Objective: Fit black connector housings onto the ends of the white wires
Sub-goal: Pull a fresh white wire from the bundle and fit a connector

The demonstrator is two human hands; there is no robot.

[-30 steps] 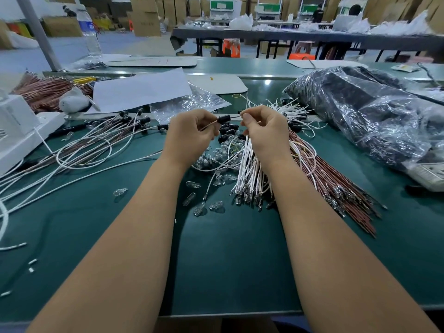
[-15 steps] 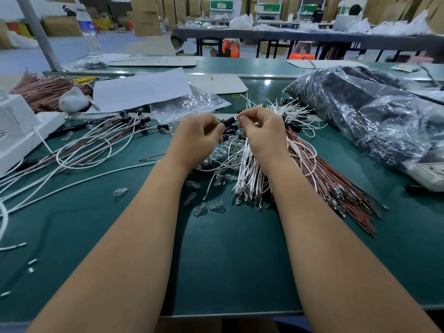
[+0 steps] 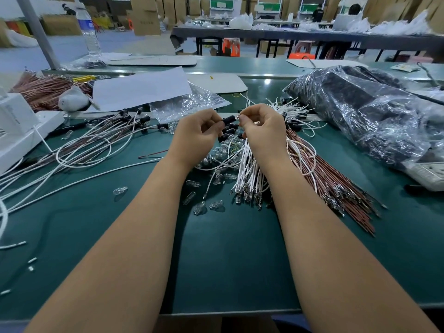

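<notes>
My left hand [image 3: 195,131] pinches a small black connector housing [image 3: 229,118] above the green table. My right hand [image 3: 263,127] faces it and pinches the end of a white wire at the housing's right opening. Under my right wrist lies a bundle of white wires [image 3: 249,174] with metal terminals at the near ends. More loose black housings [image 3: 228,133] lie just below my fingers, partly hidden by the hands.
A brown wire bundle [image 3: 336,186] fans to the right. Small clear glass bulbs [image 3: 199,207] are scattered near the middle. Finished wires with black ends [image 3: 101,140] lie at the left, a white machine [image 3: 21,131] at far left, a plastic bag of dark parts [image 3: 365,111] at the right.
Both hands drew closer together, and the black housing in my left hand now meets the wire end held by my right hand. A loose wire at the left has shifted.
</notes>
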